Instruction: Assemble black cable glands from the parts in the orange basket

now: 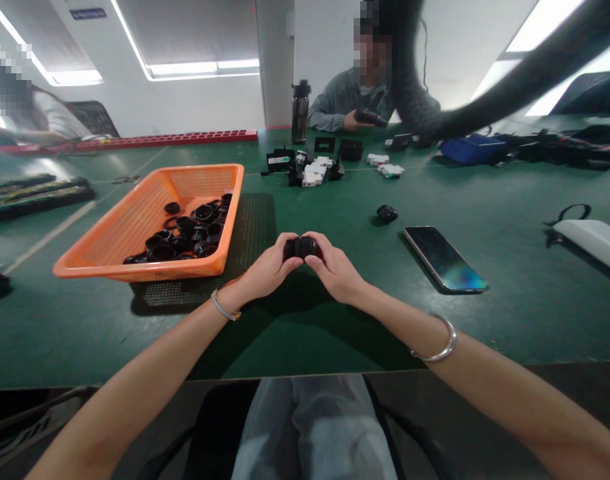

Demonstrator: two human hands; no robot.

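Observation:
Between my two hands I hold a black cylindrical fitting with a seam or groove round its middle, a little above the green table. My left hand has its fingers and thumb closed on the fitting's left end. On the right end, my right hand grips it the same way. Whether it is one part or two joined parts I cannot tell. Left of my hands stands an orange plastic basket with several black ring-shaped and cylindrical parts inside. A similar small black part lies to the right, beyond my right hand.
A phone lies right of my hands. Small black and white boxes are piled farther back, near a dark bottle. A white device sits at the right. Across the table, a person holds a black object.

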